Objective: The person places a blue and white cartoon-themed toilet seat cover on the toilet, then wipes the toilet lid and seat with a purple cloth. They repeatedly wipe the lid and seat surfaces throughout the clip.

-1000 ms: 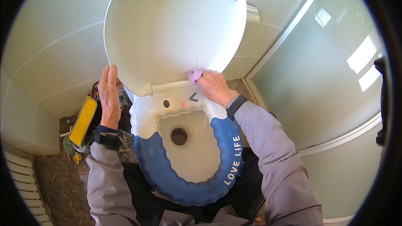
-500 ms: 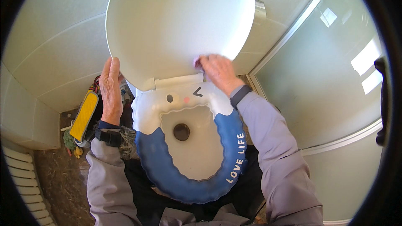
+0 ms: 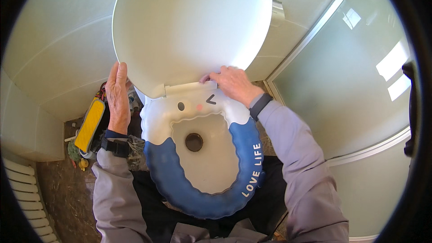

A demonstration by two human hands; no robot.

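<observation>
The white toilet lid [image 3: 189, 27] stands raised, with its hinge bar [image 3: 184, 89] at the bottom. My left hand [image 3: 118, 94] rests along the lid's left edge, fingers straight and pointing up. With bent fingers, my right hand [image 3: 235, 84] presses a small pinkish-purple cloth [image 3: 205, 79] against the lid's lower part, by the right end of the hinge bar. Most of the cloth is hidden under the fingers. Below lies a padded toilet seat cover [image 3: 163, 171], white at the back and blue at the front. It surrounds the toilet bowl [image 3: 211, 153] with its dark drain hole.
A yellow flat scrubber pad [image 3: 90, 126] stands among cleaning things on the brown floor [image 3: 63, 198] at the left. A white slatted radiator [image 3: 27, 193] is at the lower left. The frosted shower door [image 3: 351, 85] curves along the right, and tiled walls stand behind.
My right hand has moved slightly down and left with the cloth, from the lid's face toward the hinge bar. My left hand stays at the lid's edge.
</observation>
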